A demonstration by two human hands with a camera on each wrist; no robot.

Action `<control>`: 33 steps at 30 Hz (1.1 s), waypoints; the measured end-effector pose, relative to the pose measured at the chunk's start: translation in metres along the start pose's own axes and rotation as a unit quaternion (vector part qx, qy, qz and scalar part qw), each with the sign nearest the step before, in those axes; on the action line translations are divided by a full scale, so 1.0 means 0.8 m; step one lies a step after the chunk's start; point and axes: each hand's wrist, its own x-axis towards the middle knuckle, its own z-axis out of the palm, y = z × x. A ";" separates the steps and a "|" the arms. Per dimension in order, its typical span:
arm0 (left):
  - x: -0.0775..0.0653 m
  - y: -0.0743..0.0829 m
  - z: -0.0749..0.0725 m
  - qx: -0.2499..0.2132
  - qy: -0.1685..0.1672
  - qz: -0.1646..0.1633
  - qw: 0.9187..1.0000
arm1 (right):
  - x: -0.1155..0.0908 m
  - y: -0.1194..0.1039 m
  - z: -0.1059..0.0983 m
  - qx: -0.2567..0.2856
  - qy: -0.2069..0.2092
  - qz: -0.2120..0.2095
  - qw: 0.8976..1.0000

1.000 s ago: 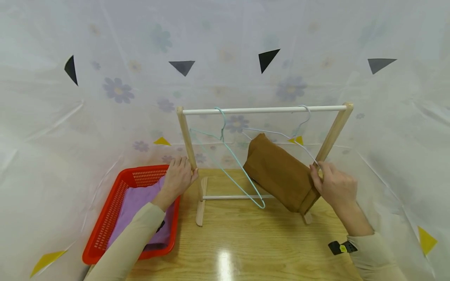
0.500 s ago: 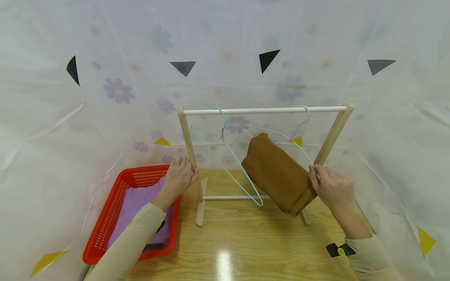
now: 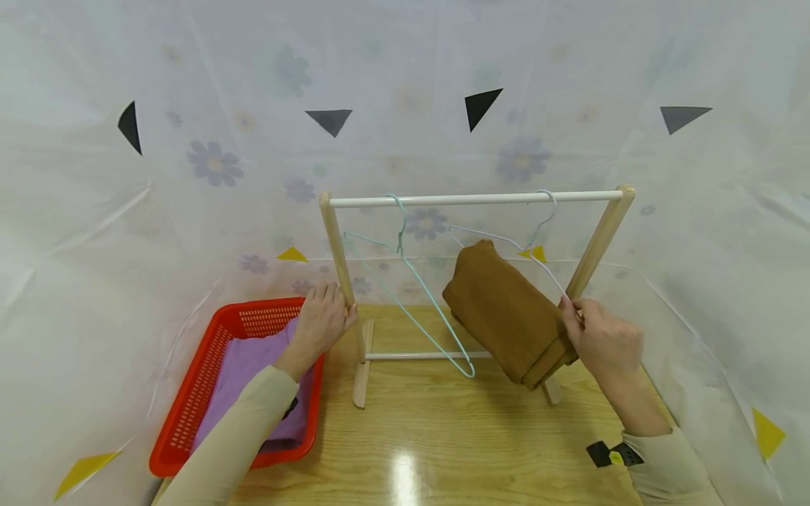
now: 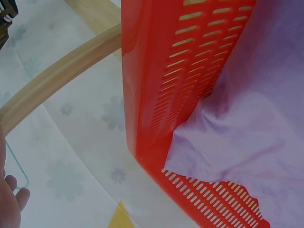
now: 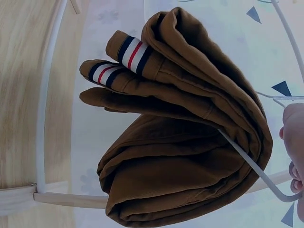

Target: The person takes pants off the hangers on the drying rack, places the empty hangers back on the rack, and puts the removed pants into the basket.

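Observation:
My left hand (image 3: 324,316) grips the left wooden post (image 3: 337,246) of a small clothes rack. With my right hand (image 3: 604,337) I pinch the lower right corner of a pale lavender wire hanger (image 3: 486,235), hooked on the rack's white top rod (image 3: 468,199). A folded brown garment (image 3: 506,316) hangs over the hanger's bottom bar, tilted down to the right. In the right wrist view the garment (image 5: 209,90) drapes in layers, two ends bearing navy, white and red bands. A mint-green hanger (image 3: 436,306) hangs bare to the left. The garment hides part of the lavender hanger.
A red plastic basket (image 3: 190,393) with lilac cloth (image 3: 243,365) inside stands left of the rack, under my left forearm. The rack's lower white rod (image 3: 411,356) runs low above the wooden table (image 3: 455,436). Flower-printed white sheeting (image 3: 405,133) encloses the back and sides.
The lavender hanger and brown garment swing slightly left, then back right, along with my right hand. My left hand stays on the post.

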 end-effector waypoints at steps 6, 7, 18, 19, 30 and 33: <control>0.000 0.000 0.000 0.000 -0.003 -0.004 1.000 | 0.002 -0.002 -0.001 -0.003 0.013 0.018 1.000; 0.000 0.000 0.000 -0.001 -0.003 -0.005 1.000 | 0.002 -0.002 -0.001 -0.003 0.014 0.021 1.000; 0.000 0.001 -0.001 0.000 -0.006 -0.006 1.000 | 0.004 -0.005 -0.010 0.018 -0.009 0.041 0.999; -0.001 0.001 0.000 0.001 -0.005 -0.005 1.000 | 0.005 -0.005 -0.010 0.019 -0.009 0.043 0.999; -0.001 0.001 0.002 0.017 -0.009 -0.004 1.000 | 0.009 -0.008 -0.013 0.021 -0.019 0.042 0.999; -0.001 0.002 0.002 0.017 -0.010 -0.006 1.000 | 0.011 -0.008 -0.014 0.020 -0.022 0.042 0.999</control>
